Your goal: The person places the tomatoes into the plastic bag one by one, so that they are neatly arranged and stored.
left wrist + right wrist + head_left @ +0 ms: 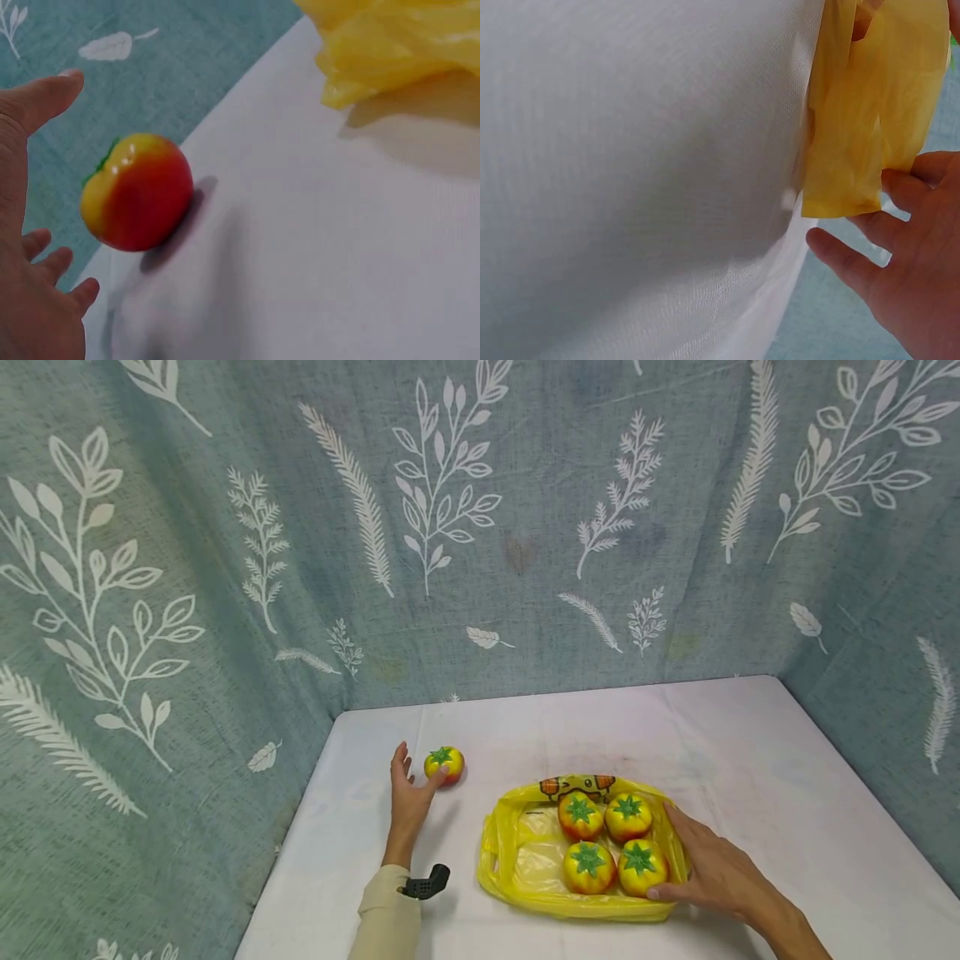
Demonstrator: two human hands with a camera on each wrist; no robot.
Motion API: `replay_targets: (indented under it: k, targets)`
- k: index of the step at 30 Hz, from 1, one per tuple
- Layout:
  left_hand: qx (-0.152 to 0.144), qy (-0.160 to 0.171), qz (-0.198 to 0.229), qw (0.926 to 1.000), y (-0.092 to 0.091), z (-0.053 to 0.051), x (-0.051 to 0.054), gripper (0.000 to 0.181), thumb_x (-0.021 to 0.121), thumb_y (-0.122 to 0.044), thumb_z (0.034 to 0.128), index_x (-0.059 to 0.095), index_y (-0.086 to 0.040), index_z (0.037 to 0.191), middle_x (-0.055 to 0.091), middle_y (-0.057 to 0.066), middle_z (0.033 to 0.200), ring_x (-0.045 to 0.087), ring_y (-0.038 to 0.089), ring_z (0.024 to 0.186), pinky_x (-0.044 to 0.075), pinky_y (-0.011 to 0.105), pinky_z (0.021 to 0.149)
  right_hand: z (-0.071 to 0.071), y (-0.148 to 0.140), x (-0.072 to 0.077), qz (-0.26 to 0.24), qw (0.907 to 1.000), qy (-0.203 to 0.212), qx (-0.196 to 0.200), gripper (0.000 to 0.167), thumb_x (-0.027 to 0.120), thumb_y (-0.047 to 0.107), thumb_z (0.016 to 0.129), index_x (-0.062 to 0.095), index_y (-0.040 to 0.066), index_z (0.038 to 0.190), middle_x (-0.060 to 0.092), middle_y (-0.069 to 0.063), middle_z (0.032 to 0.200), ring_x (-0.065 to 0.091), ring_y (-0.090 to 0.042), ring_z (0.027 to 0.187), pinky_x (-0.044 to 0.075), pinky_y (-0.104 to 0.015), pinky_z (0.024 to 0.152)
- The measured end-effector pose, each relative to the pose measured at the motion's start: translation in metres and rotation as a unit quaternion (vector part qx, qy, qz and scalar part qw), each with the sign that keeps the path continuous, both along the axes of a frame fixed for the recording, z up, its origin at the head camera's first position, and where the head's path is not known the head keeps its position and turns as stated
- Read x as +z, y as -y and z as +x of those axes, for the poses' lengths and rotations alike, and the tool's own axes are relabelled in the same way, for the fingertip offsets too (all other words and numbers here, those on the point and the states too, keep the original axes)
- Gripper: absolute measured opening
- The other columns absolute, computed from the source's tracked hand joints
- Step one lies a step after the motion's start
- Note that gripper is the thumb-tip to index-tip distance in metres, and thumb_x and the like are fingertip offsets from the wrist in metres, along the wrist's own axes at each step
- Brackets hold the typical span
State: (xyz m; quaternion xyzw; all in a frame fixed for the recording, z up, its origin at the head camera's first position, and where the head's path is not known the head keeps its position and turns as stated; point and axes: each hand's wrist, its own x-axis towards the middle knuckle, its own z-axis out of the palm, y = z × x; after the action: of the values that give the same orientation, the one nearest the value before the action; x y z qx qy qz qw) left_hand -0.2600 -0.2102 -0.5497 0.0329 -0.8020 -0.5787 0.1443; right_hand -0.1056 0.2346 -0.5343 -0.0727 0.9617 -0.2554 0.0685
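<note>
A glossy red-and-yellow tomato with a green leafy top stands on the white table at the back left. Beside it is my left hand, thumb and fingers spread apart; in the left wrist view a gap shows between this hand and the tomato. A yellow plastic bag lies with its mouth spread wide, several similar tomatoes grouped in its right half. My right hand holds the bag's right end, thumb over the front rim. The right wrist view shows its fingers against the bag.
White cloth covers the table. Grey-green curtains with white leaf patterns enclose the back and both sides. A black strap device sits on the left wrist over a beige sleeve.
</note>
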Motion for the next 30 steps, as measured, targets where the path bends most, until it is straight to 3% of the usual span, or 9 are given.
replay_targets:
  k: [16, 30]
  targets:
    - [-0.009, 0.038, -0.011, 0.9992, 0.003, -0.013, -0.017, 0.101, 0.081, -0.025, 0.088, 0.013, -0.01, 0.161, 0.016, 0.021, 0.165, 0.02, 0.04, 0.15, 0.021, 0.05, 0.121, 0.0, 0.0, 0.0, 0.001, 1.0, 0.0, -0.006, 0.134, 0.073, 0.08, 0.067, 0.018, 0.0, 0.159, 0.035, -0.029, 0.155, 0.045, -0.051, 0.132, 0.044, -0.071, 0.094]
    - [-0.023, 0.054, -0.007, 0.9983, -0.005, -0.018, -0.019, 0.108, 0.082, -0.032, 0.0861, 0.009, -0.013, 0.163, 0.012, 0.021, 0.166, 0.018, 0.039, 0.151, 0.022, 0.051, 0.121, 0.001, -0.001, 0.002, 0.001, 1.0, -0.001, -0.001, 0.133, 0.073, 0.079, 0.068, 0.017, 0.0, 0.16, 0.035, -0.03, 0.155, 0.045, -0.052, 0.131, 0.045, -0.071, 0.093]
